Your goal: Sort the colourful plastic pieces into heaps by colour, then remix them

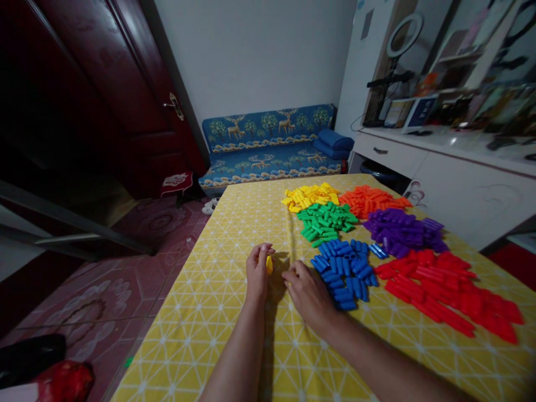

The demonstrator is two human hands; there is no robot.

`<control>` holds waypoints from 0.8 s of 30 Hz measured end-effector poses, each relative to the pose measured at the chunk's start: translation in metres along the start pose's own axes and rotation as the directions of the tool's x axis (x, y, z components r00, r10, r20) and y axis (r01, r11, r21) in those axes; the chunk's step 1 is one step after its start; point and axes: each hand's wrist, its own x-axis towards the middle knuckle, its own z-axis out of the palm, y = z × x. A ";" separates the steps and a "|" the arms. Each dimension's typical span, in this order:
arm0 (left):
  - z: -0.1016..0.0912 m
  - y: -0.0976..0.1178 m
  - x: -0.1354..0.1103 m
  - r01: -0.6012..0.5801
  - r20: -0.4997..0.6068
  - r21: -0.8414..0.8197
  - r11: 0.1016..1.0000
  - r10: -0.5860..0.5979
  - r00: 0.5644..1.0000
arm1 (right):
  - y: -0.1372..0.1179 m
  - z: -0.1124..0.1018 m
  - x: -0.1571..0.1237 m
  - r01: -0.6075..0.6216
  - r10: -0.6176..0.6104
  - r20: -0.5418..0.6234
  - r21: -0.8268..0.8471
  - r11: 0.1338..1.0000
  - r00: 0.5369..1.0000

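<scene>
Over the yellow patterned tablecloth, my left hand is closed with a small yellow plastic piece between thumb and fingers. Facing it, my right hand has its fingers curled into a pinch; what they hold, if anything, is too small to make out. Just right of that hand lies a pile of blue plastic pieces. Beyond are heaps of green pieces and yellow pieces.
Further right lie orange pieces, purple pieces and a wide heap of red pieces. A blue sofa stands behind the table. To the right is a white dresser, to the left a dark red door.
</scene>
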 end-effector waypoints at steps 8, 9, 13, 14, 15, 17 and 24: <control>0.002 0.010 -0.004 -0.031 0.096 -0.032 0.999 0.034 0.995 | 0.000 0.018 0.053 -0.200 0.502 0.236 0.972 -0.126 0.832; 0.003 0.011 -0.005 -0.021 0.102 -0.038 0.999 0.025 0.995 | -0.001 0.019 0.054 -0.168 0.486 0.288 0.946 -0.276 0.825; 0.004 0.009 -0.005 -0.005 0.046 -0.081 0.997 0.009 0.999 | 0.001 0.019 0.052 -0.102 0.410 0.345 0.854 -0.509 0.844; 0.003 0.007 -0.004 0.009 0.029 -0.111 0.994 -0.006 1.000 | 0.003 0.018 0.051 -0.098 0.397 0.344 0.846 -0.524 0.851; 0.002 0.005 -0.003 0.031 0.017 -0.158 0.987 -0.029 0.999 | 0.004 0.017 0.050 -0.095 0.387 0.342 0.840 -0.534 0.856; 0.000 0.003 0.000 0.087 0.015 -0.300 0.950 -0.086 0.996 | 0.005 0.016 0.049 -0.084 0.377 0.336 0.831 -0.550 0.863; -0.006 -0.001 0.008 0.214 0.126 -0.605 0.767 -0.173 0.977 | 0.005 0.024 0.048 -0.096 0.332 0.292 0.862 -0.498 0.897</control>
